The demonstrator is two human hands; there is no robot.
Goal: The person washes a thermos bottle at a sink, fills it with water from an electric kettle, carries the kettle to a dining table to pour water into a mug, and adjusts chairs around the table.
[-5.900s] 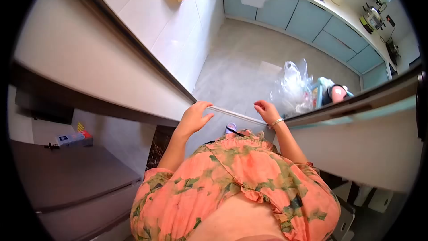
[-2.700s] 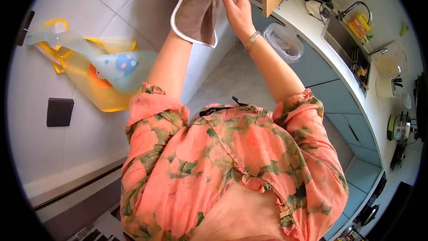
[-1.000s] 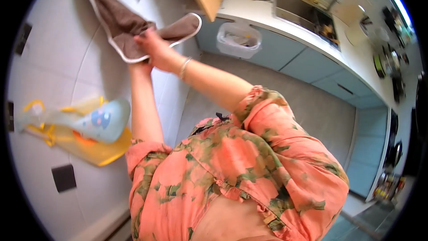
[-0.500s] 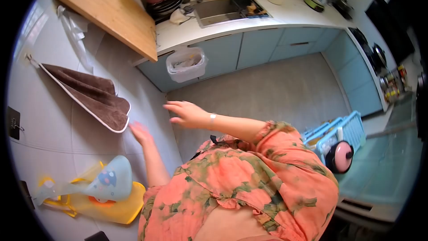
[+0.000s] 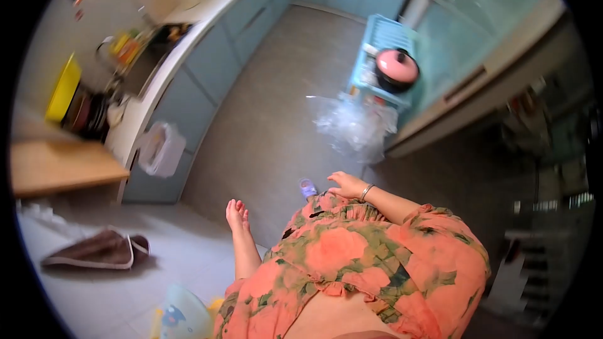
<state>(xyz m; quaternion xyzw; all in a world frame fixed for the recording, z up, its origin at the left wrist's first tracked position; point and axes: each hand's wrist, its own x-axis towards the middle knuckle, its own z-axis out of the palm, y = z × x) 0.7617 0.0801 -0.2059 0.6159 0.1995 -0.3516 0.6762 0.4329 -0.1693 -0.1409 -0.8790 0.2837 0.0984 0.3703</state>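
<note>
My left hand [image 5: 237, 215] hangs over the floor at the left of my body, its fingers loosely apart and holding nothing. Farther right, near my waist, my right hand [image 5: 347, 185] has its fingers spread and is also empty; a bracelet circles that wrist. A brown towel [image 5: 94, 251] with white edging hangs on the tiled wall at the left, apart from both hands. Below it, partly cut off by my sleeve, hangs a light blue bib [image 5: 183, 314] with yellow items behind it. A purple shoe [image 5: 307, 188] shows between my hands.
A blue rack [image 5: 384, 32] bears a pot with a pink lid [image 5: 397, 64], beside clear plastic bags [image 5: 358, 127]. Blue cabinets [image 5: 204, 66] line the left, with a white bin [image 5: 162, 149] hung on them. A wooden board [image 5: 66, 166] juts in. A door frame [image 5: 465, 88] stands right.
The view has turned right, towards the rack and doorway. Both hands have come away from the brown towel, which earlier they handled and which now hangs on the wall.
</note>
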